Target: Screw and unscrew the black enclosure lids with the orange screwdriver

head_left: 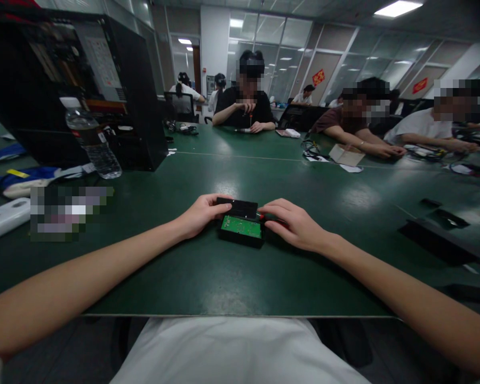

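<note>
Solid green circuit board, matte black casing, darker green tabletop, seemingly plain.

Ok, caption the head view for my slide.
Left hand gripping a black panel beside a green circuit board, right hand close by.

On my feed, a clear plastic bottle leaned beside an open black computer case on the left; a pale open box sat toward the right.
</note>
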Tool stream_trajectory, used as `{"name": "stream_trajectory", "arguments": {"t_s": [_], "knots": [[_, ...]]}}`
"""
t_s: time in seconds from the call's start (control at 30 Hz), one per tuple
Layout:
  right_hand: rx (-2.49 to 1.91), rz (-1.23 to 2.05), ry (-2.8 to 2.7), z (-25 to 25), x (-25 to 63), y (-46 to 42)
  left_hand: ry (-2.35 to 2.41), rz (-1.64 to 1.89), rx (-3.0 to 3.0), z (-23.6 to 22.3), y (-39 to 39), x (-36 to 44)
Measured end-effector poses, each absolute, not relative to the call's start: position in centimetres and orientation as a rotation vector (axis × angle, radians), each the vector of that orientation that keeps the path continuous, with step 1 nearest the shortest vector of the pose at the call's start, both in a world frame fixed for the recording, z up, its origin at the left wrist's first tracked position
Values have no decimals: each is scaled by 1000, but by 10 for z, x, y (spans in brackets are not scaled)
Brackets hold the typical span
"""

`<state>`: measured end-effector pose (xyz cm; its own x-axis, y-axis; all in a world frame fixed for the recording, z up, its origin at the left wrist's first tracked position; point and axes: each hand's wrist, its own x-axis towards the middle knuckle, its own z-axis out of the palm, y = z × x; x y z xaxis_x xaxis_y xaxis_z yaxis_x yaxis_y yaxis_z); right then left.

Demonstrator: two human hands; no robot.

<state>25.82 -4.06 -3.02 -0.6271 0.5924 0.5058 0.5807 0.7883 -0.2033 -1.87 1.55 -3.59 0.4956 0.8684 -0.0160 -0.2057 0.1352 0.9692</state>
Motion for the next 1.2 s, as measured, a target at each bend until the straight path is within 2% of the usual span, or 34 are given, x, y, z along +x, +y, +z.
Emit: {"name": "stream_trajectory", "arguments": {"t_s": [0.27,0.53,0.8,0.9,1.07,1.2], "knots": [[-908,29,-2416,-31,246,-49,715,931,1199,-37,16,-19],[-1191,67,-2395,-15,219,-60,737,982,1133,-36,15,-16],[-1072,118,-2446,-13,203,-68,755,967,1131,-30,12,-15],[-1176,82,-2188,9,240,-53,794,959,1109,-27,11,-16],[-1960,-325,-1630,44,360,-16,817,930,1119,-22,9,-15],[-2438,-252,-1285,32,449,-9,812,896,1130,-22,9,-16]]}}
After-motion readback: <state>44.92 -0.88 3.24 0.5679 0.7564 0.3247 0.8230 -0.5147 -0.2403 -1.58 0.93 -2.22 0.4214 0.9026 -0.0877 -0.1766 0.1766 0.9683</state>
